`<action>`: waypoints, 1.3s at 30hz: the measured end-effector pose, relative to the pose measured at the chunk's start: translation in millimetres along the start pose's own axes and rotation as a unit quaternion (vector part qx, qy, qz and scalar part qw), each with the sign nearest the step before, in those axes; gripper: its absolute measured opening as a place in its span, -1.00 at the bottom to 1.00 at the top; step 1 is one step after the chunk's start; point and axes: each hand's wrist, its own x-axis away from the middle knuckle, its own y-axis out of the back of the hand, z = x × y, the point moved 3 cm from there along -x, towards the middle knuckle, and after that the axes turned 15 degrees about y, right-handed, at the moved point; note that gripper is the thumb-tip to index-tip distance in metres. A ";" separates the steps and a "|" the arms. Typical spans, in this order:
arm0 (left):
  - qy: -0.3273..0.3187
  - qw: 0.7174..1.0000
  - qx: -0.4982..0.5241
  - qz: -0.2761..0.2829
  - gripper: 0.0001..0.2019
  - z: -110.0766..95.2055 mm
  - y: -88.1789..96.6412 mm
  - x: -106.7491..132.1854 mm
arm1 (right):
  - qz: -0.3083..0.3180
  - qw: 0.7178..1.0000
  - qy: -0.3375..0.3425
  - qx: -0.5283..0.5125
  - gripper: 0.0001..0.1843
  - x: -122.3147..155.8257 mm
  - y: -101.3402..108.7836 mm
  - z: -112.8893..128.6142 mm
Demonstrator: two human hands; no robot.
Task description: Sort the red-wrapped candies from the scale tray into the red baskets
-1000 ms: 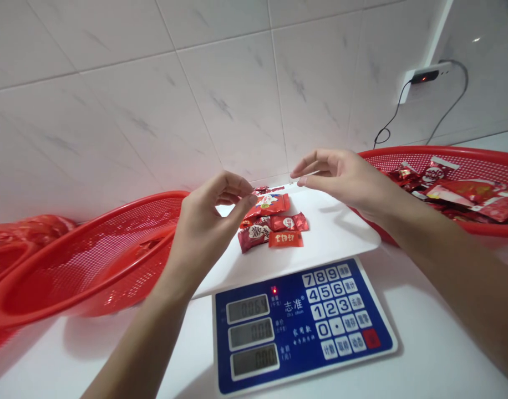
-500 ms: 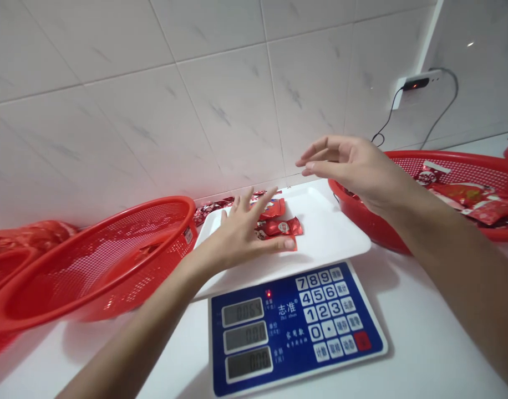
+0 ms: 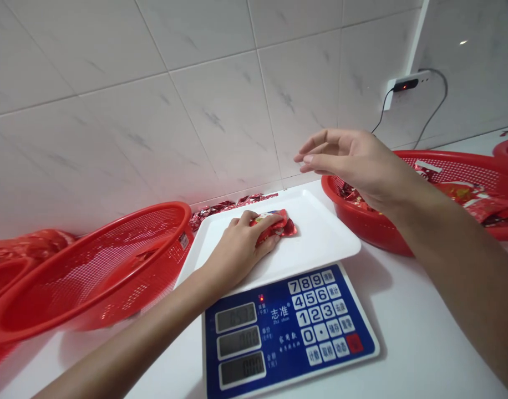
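Note:
My left hand [image 3: 239, 248] rests on the white weighing tray [image 3: 316, 244] of an electronic scale [image 3: 287, 332] and is closed around a bunch of red candy packets [image 3: 279, 223]. Parts of the packets stick out past my fingers. My right hand [image 3: 354, 163] hovers above the tray's right end, near the rim of a red basket [image 3: 362, 221]. Its fingers are stretched out and slightly curled, with nothing in them.
The red basket on the right holds several red packets [image 3: 482, 202]. A tilted red basket [image 3: 91, 271] sits at the left. Loose red wrappers [image 3: 224, 208] lie along the tiled wall. A plug and cable [image 3: 404, 86] hang on the wall at the right.
My left hand dropped from above the packets onto the tray, spread over them, then closed around them. My right hand stayed raised and drifted slightly right. The scale's top reading changed.

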 end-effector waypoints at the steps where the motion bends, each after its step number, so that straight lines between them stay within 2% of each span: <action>1: -0.009 1.000 0.001 -0.012 -0.57 -0.9 0.0 0.6 | 0.002 1.000 0.000 0.001 -0.92 0.2 -0.4 -0.3; 4: -0.022 0.999 0.010 -0.030 -0.62 -2.6 -0.9 2.1 | 0.007 1.000 -0.008 0.007 -0.93 1.2 -3.0 -1.5; 9: -0.016 0.998 0.048 -0.026 -0.68 -4.0 5.3 4.5 | 0.006 0.998 -0.040 0.040 -0.95 2.6 -6.7 -2.9; 15: 0.059 0.987 0.135 -0.056 -0.73 10.2 22.7 -1.8 | 0.019 0.984 -0.074 0.159 -0.89 1.9 2.2 -12.5; 18: 0.068 0.987 0.142 -0.036 -0.71 12.5 23.5 1.5 | 0.017 0.976 -0.097 0.196 -0.86 2.7 6.8 -14.3; 23: 0.042 0.997 0.065 0.015 -0.54 -2.2 16.4 6.2 | 0.020 0.974 -0.101 0.200 -0.84 3.7 7.3 -16.1; 25: 0.048 0.995 0.085 0.016 -0.60 -2.7 16.0 0.5 | 0.021 0.978 -0.087 0.190 -0.84 3.0 7.5 -18.0; 28: 0.081 0.986 0.146 0.010 -0.59 7.7 18.7 -12.2 | 0.027 0.983 -0.064 0.171 -0.84 1.5 8.9 -19.2; 30: 0.107 0.974 0.200 0.013 -0.56 17.7 20.6 -18.2 | 0.071 0.980 -0.063 0.173 -0.83 1.9 6.6 -19.1; 32: 0.129 0.959 0.251 0.006 -0.56 26.0 21.8 -20.0 | 0.182 0.967 -0.086 0.154 -0.76 6.2 -3.1 -20.7; 35: 0.153 0.938 0.311 -0.024 -0.64 32.3 21.0 -17.4 | 0.357 0.916 -0.103 0.150 -0.50 19.7 -25.5 -24.5; 37: 0.163 0.927 0.337 -0.034 -0.66 32.6 18.7 -15.6 | 0.389 0.897 -0.067 0.200 -0.44 26.7 -38.5 -26.5; 39: 0.172 0.918 0.356 -0.023 -0.67 30.7 16.7 -14.7 | 0.377 0.896 -0.035 0.232 -0.47 31.3 -48.4 -27.7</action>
